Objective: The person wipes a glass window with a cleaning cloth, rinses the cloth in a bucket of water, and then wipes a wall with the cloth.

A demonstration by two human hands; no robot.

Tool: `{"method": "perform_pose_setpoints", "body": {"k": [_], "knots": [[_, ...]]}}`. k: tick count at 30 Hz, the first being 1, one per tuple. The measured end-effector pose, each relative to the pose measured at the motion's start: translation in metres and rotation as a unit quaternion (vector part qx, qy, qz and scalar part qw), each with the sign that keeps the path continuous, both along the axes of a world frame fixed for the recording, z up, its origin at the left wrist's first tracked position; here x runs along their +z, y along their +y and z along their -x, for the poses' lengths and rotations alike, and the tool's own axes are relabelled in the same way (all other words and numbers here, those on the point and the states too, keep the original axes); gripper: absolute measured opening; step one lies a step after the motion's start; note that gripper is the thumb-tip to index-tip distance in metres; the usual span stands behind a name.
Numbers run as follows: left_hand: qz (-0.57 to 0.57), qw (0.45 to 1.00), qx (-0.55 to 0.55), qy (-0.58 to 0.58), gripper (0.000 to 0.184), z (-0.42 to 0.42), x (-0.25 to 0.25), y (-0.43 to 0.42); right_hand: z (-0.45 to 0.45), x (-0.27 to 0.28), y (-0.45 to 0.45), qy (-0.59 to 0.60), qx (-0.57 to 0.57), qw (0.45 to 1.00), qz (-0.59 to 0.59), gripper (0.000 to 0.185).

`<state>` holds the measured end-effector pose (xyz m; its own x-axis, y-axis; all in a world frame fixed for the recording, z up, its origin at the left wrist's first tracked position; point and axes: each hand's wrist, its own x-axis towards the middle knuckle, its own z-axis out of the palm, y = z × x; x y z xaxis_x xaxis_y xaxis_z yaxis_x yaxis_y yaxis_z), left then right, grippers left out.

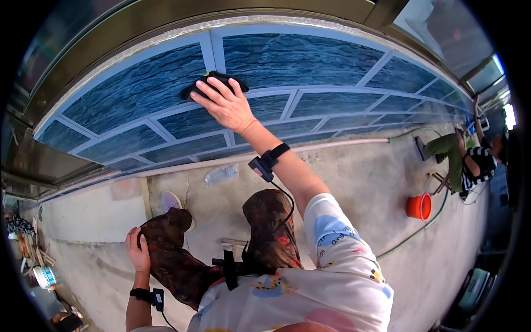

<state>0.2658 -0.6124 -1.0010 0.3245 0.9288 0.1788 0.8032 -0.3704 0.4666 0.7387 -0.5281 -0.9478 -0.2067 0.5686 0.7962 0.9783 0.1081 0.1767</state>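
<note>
"Where the person's bare right hand meets the wall, what lies under its fingers?"

"A soft black cloth-like pad with a yellow-green patch on its upper edge, at about eleven o'clock from the middle of the hand. Its long axis runs roughly from nine to three o'clock."

"And what is behind it?"

"A low wall of dark blue, slate-textured rectangular tiles framed by pale bands. The pad sits at the foot of the upright band between two top-row tiles."

"How open is that hand?"

"Fairly wide: the fingers are a little apart, laid over the pad and holding it to the wall. Whether the thumb pinches it, one cannot tell."

"Which hand is nearer?"

"The right, plainly, since it touches the pad. From the bare left hand, the pad is well away at one o'clock. That hand rests on the knee of the dark, mottled trousers, fingers loosely bent, with nothing clearly held."

"Anything else around?"

"A crumpled, clear plastic bag on the concrete floor, at six o'clock from the right hand, and a round red bucket well apart at four."
</note>
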Motion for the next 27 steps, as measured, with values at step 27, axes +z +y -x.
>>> {"method": "perform_pose_setpoints", "body": {"k": [27], "knots": [[-0.048, 0.998, 0.034, -0.031, 0.024, 0.007, 0.014, -0.001, 0.15, 0.054, 0.087, 0.045, -0.018, 0.998, -0.049, 0.053]]}}
